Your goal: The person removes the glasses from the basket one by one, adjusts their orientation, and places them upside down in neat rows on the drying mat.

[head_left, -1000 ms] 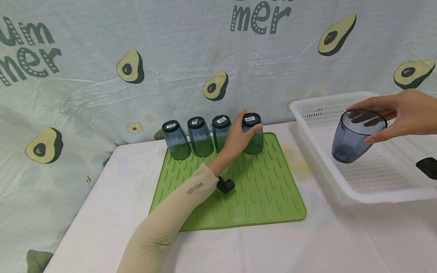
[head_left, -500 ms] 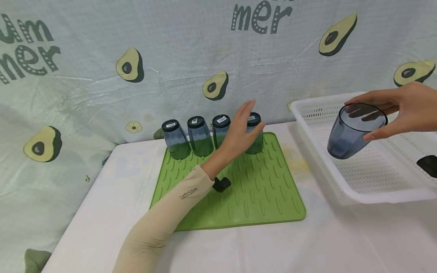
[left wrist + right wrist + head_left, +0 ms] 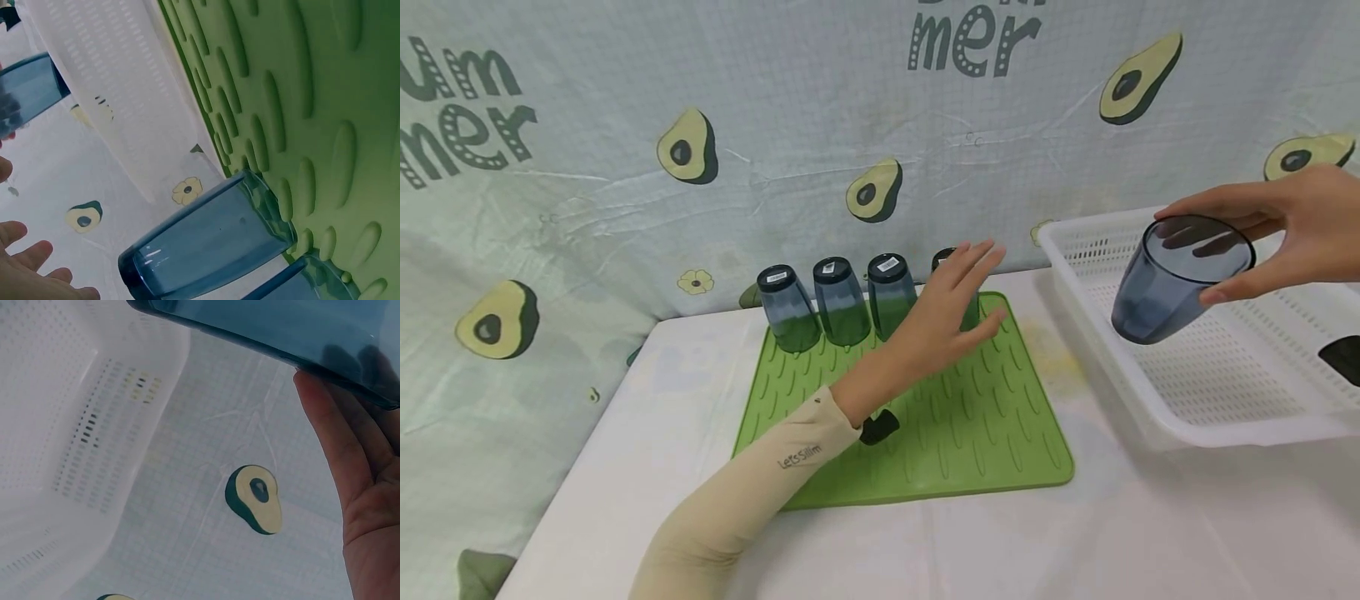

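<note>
Four blue-tinted drinking glasses, one of them a glass (image 3: 792, 312) at the left end, stand upside down in a row on a green ridged mat (image 3: 1000, 433). In the head view my left hand (image 3: 936, 321), fingers spread and holding nothing, hovers in front of the rightmost glass (image 3: 972, 312) and partly hides it. The left wrist view shows that glass (image 3: 209, 240) apart from the fingers of my left hand (image 3: 31, 269). My right hand (image 3: 1292, 225) grips another blue glass (image 3: 1165, 292) near its rim, mouth up and tilted, over the white basket's left side.
The white perforated plastic basket (image 3: 1138, 400) stands to the right of the mat on a white-covered table (image 3: 1000, 542). Behind the table hangs a pale cloth (image 3: 775, 100) printed with avocados. Dark wrist cameras sit at both wrists.
My left hand has let go of the rightmost glass, and its fingers have spread as it moved toward the right. My right hand has raised its glass slightly and shifted it left.
</note>
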### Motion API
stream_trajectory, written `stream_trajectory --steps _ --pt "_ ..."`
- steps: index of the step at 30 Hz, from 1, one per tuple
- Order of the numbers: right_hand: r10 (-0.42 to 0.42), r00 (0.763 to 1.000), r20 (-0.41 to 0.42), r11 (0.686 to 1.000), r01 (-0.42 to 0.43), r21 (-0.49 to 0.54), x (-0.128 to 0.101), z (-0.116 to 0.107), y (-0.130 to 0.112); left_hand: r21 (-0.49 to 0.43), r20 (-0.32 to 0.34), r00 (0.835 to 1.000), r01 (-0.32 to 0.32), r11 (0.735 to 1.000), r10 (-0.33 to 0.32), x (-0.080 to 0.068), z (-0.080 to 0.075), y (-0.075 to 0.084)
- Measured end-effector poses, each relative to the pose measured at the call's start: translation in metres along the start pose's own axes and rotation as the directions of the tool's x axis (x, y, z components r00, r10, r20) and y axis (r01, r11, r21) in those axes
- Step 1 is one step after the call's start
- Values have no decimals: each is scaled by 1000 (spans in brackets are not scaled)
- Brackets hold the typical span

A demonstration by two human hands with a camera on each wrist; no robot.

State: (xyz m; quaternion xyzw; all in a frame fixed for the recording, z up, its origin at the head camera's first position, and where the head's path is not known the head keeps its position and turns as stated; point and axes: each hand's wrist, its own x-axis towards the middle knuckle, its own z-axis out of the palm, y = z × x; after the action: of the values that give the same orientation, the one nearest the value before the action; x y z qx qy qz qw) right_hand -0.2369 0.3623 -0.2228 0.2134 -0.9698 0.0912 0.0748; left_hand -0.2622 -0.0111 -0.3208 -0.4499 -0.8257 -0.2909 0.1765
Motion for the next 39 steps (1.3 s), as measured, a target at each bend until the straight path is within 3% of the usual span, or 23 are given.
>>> stream_trajectory --steps 7,19,26,39 --pt "-4 1000 11 999 5 -48 0 -7 -8 -5 -5 999 -43 999 43 -7 3 7" --pt "9 999 49 1000 -11 23 0 -17 -14 -8 3 997 -78 997 78 -12 2 18" --pt "-4 1000 29 1000 4 -5 1 -20 -20 -21 -13 996 -88 996 88 -13 2 20" --pt "-186 979 -82 979 192 75 -1 -12 -24 -28 -6 996 -90 996 90 -14 4 23"
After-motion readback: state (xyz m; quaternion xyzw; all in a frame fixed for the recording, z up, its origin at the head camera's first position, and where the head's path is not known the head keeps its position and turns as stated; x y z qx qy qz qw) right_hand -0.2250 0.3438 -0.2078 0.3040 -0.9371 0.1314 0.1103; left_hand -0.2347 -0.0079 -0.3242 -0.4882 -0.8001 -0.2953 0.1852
